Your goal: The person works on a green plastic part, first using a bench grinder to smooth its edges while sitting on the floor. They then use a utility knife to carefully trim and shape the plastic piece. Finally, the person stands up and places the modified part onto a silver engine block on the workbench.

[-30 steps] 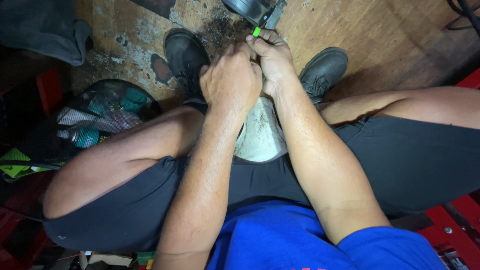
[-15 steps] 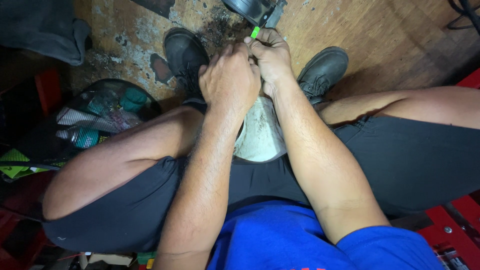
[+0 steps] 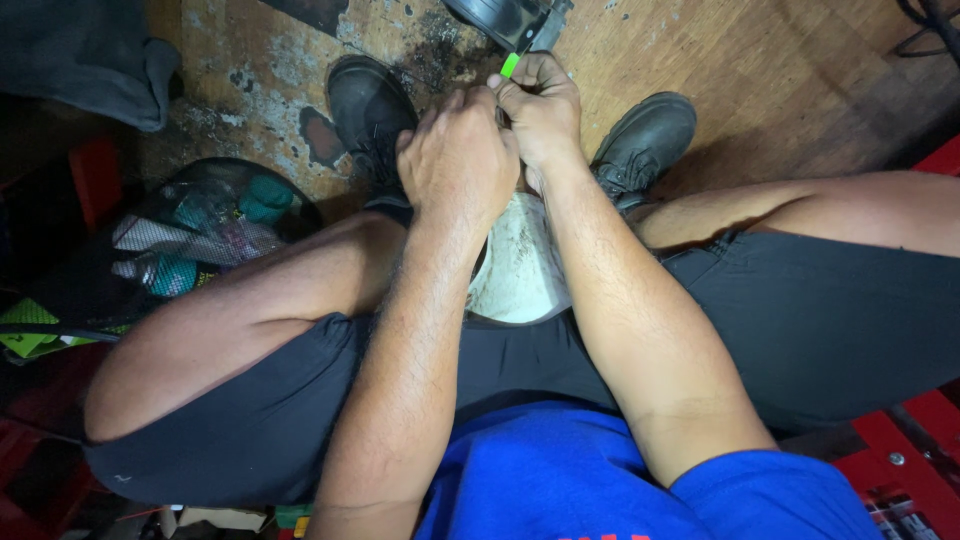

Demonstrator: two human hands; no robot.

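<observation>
one small bright-green piece [image 3: 510, 65], mostly hidden, perhaps plastic.

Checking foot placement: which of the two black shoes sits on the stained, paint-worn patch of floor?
The black shoe at picture-left, beside the left hand. The other shoe rests on cleaner wood.

The floor [image 3: 800, 70] was worn wooden boarding, warm brown to the right of a dark stain [image 3: 320, 135] and scuffed to pale, flaking patches around it. Left of the stain a grey cloth [image 3: 90, 60] lay crumpled in shadow. Below the stain sat a black mesh bag [image 3: 200, 230] stuffed with teal and pale items. Far right of the stain, red metal framing [image 3: 900, 450] edged the boards. Light fell brightest on the boards to the stain's right; the left side stayed dim.
</observation>
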